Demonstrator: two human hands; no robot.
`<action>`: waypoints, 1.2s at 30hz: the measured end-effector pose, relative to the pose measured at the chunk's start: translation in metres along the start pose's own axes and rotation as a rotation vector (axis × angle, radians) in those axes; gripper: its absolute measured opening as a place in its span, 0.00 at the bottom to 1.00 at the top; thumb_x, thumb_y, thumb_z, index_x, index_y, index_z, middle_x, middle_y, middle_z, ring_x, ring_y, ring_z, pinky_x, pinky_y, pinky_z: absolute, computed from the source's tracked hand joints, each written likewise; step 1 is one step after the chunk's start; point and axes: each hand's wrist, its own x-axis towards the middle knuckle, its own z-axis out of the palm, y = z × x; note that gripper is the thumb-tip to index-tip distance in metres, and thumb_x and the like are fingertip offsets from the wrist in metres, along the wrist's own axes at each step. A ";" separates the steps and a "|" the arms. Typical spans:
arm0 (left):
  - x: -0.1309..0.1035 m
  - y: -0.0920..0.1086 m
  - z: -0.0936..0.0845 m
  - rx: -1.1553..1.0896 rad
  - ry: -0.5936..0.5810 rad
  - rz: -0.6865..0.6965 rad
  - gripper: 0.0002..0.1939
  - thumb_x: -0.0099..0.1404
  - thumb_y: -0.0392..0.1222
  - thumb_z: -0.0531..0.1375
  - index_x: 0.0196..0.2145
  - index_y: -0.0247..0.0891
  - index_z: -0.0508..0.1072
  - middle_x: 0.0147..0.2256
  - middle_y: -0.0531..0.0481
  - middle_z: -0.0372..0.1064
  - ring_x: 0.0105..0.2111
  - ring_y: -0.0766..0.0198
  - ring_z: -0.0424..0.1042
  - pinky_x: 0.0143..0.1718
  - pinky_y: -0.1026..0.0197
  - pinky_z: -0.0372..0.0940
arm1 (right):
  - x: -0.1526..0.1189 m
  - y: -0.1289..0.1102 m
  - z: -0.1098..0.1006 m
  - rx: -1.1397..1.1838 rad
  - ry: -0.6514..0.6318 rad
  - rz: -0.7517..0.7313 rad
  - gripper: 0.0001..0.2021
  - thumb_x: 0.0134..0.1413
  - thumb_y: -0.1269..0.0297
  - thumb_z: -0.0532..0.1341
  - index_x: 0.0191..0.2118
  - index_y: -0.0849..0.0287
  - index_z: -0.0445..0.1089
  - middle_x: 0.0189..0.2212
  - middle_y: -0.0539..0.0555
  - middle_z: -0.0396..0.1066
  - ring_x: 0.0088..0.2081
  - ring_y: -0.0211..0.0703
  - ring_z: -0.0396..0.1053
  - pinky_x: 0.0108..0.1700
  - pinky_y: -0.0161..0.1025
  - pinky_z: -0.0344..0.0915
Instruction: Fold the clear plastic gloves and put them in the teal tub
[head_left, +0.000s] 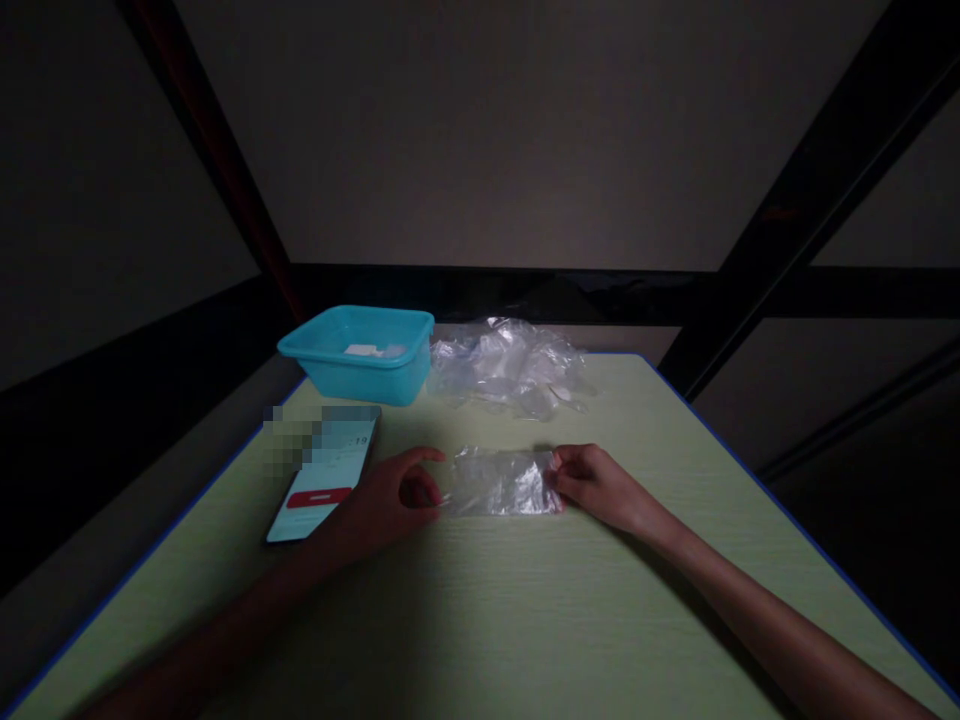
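Observation:
A clear plastic bag [501,482] lies flat and slightly creased in the middle of the table. Its right edge is pinched between the thumb and fingers of my right hand [592,482]. At the bag's left end is my left hand [401,490], curved with thumb and index finger apart. The left thumb tip is close to the bag's lower left corner; whether it touches is hard to tell.
Behind the bag sits a loose heap of clear plastic bags [514,365]. A turquoise plastic basket [367,380] with some white things inside stands at the back left. A lit phone [330,480] lies left of my left hand. The pale table [525,620] has blue edges.

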 end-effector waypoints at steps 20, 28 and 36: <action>0.002 -0.005 0.006 0.077 0.059 0.009 0.22 0.47 0.38 0.57 0.43 0.34 0.64 0.23 0.56 0.66 0.24 0.63 0.66 0.25 0.63 0.60 | 0.000 0.001 0.004 -0.097 0.102 -0.007 0.04 0.42 0.72 0.54 0.22 0.59 0.60 0.13 0.45 0.61 0.16 0.32 0.57 0.19 0.30 0.51; 0.001 -0.006 0.009 0.114 0.051 0.028 0.21 0.49 0.36 0.56 0.44 0.35 0.64 0.22 0.57 0.65 0.23 0.64 0.66 0.25 0.64 0.60 | -0.002 0.004 0.008 -0.271 0.224 -0.110 0.11 0.44 0.72 0.52 0.38 0.59 0.58 0.15 0.44 0.62 0.17 0.35 0.59 0.19 0.31 0.53; 0.000 -0.003 0.012 0.101 0.047 0.027 0.22 0.48 0.37 0.57 0.44 0.34 0.64 0.22 0.57 0.65 0.23 0.63 0.66 0.25 0.64 0.59 | 0.000 0.007 0.010 -0.569 0.310 -0.125 0.17 0.48 0.70 0.53 0.47 0.60 0.57 0.21 0.49 0.68 0.22 0.40 0.65 0.24 0.34 0.53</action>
